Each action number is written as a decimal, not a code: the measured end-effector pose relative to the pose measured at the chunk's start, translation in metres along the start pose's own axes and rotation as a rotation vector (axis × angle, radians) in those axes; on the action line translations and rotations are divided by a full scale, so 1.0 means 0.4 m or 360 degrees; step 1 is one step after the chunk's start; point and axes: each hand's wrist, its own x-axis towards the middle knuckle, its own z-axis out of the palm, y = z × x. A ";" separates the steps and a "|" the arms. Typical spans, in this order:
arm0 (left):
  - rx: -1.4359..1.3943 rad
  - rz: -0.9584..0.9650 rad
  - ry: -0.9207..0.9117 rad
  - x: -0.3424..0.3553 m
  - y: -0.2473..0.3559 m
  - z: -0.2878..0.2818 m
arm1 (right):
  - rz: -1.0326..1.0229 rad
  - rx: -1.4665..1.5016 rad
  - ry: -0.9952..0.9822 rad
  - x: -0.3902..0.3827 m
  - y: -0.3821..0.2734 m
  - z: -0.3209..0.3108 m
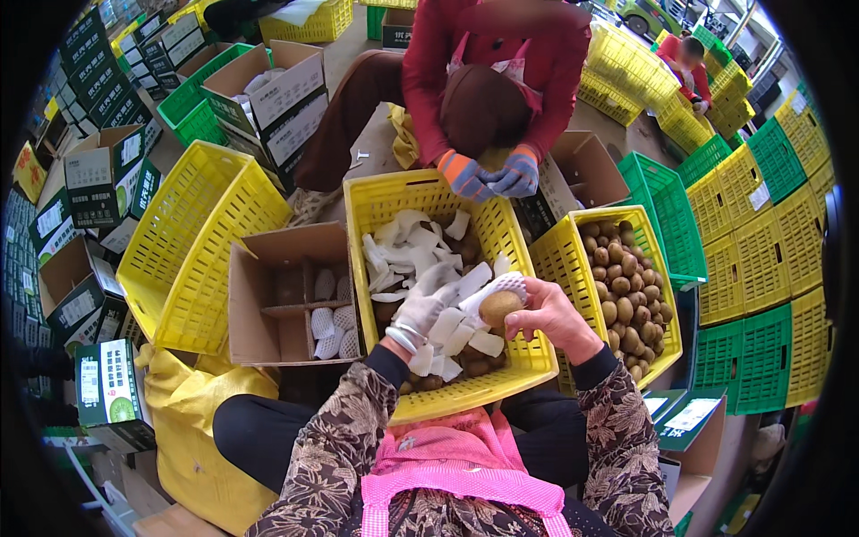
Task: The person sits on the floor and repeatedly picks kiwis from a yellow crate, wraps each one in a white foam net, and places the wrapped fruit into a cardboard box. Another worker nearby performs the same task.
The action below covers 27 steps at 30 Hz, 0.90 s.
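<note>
Pink apron (452,488), then kiwi (499,310) against right fingers (542,294)

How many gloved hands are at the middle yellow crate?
3. The near person's white-gloved left hand is over the crate; the co-worker's gloved right hand and gloved left hand are together at its far edge. None there appears hidden.

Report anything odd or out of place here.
A small white scrap lies stray on the floor beyond the middle crate. Also uneven: the left hand wears a glove, the right hand none.
</note>
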 end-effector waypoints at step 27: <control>-0.1685 -0.0080 0.0093 -0.048 0.158 0.087 | -0.1350 -0.1659 0.0807 0.069 0.011 0.068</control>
